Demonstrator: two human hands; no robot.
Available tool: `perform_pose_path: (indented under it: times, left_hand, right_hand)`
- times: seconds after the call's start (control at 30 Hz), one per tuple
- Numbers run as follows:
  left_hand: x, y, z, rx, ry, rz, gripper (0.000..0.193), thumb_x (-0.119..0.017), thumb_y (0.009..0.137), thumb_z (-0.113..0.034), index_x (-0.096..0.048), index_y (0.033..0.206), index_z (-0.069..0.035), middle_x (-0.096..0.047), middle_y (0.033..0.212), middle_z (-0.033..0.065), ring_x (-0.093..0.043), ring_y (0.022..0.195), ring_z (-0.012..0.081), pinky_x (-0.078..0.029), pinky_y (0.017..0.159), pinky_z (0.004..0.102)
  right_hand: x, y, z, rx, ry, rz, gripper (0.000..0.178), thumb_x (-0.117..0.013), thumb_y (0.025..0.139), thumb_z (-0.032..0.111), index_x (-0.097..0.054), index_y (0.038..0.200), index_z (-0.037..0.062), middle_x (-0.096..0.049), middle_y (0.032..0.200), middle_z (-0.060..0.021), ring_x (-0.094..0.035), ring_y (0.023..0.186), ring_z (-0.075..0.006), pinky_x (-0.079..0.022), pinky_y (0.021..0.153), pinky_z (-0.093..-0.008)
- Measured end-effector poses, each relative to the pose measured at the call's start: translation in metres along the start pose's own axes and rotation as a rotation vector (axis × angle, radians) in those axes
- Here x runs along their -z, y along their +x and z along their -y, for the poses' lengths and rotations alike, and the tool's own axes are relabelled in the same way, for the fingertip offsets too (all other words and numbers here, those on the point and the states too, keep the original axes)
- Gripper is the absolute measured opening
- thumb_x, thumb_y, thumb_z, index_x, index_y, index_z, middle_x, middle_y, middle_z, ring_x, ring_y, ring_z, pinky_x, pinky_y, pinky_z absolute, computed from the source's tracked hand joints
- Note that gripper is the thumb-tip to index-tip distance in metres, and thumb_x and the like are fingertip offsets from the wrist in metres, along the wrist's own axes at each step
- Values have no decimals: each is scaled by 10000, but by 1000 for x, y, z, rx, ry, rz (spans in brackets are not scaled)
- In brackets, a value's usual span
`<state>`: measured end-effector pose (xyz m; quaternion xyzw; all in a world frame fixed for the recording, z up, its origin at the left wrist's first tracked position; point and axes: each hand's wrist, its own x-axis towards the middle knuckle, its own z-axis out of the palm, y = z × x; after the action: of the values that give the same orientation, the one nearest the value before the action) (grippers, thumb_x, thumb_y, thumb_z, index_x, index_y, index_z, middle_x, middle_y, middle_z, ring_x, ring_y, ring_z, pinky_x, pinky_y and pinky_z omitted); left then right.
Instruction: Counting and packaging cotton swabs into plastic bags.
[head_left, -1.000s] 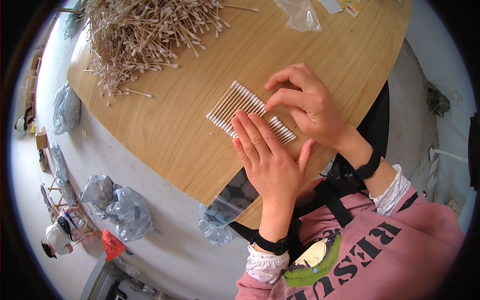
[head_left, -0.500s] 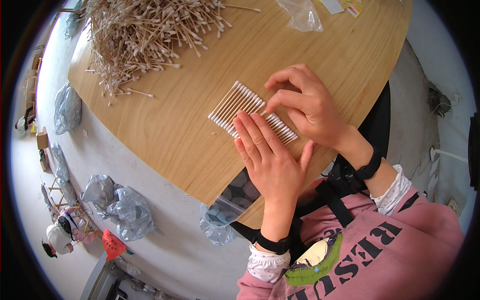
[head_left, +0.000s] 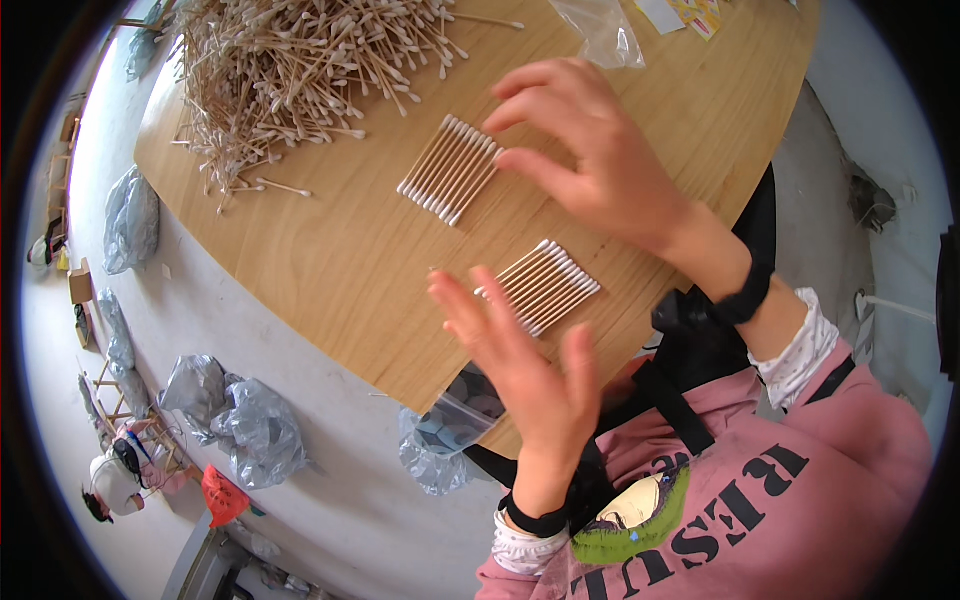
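Observation:
Two flat rows of cotton swabs lie side by side on the wooden table, a strip of bare wood between them. Beside the right edge of the farther row (head_left: 450, 170) is my right hand (head_left: 595, 155), its fingers curved and the thumb apart from the forefinger. The thumb tip and forefinger come up to the last swab; whether they touch it I cannot tell. My left hand (head_left: 530, 365) hovers slightly blurred at the nearer row (head_left: 553, 285), fingers spread and holding nothing. Its fingers hide part of that row's left end.
A big loose heap of cotton swabs (head_left: 290, 80) covers the far left of the table (head_left: 300, 270), with a stray swab (head_left: 285, 187) near it. A clear plastic bag (head_left: 605, 35) and a printed card (head_left: 690, 15) lie at the far edge. Grey plastic bags (head_left: 250, 420) sit on the floor.
The swabs have parted into two rows, the farther one shifted away and to the left along with my right hand. My left hand has drawn back toward me, off the nearer swabs.

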<state>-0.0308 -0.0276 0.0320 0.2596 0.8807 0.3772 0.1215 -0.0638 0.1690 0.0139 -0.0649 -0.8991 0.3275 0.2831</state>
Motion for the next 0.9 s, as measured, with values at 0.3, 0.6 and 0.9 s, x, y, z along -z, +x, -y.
perform_pose_path:
  times: [0.3, 0.6, 0.9]
  left_hand:
    - [-28, 6, 1, 115, -944, -324, 697, -315, 1063, -461, -130, 1587, -40, -129, 1656, 168, -94, 1543, 273, -61, 1240, 410]
    - [-31, -10, -4, 180, -1025, -517, 675, -288, 1067, -463, -146, 1582, -49, -165, 1647, 163, -130, 1535, 259, -108, 1235, 395]
    - [-27, -17, 0, 147, -1049, -602, 646, -309, 1069, -429, -179, 1568, -40, -206, 1631, 175, -170, 1524, 261, -137, 1231, 390]
  right_hand:
    - [-13, -82, 61, -508, 883, -20, 437, -418, 1082, 319, -463, 1402, 24, -476, 1448, -156, -412, 1399, -229, -317, 1166, -387]
    - [-25, -60, 54, -157, -9, 211, 487, -488, 1011, 167, -401, 1467, 20, -401, 1545, -147, -309, 1475, -327, -227, 1212, -458]
    - [-40, -64, 61, 29, -299, 345, 592, -491, 901, 79, -401, 1485, 42, -384, 1567, -113, -293, 1491, -273, -228, 1224, -451]
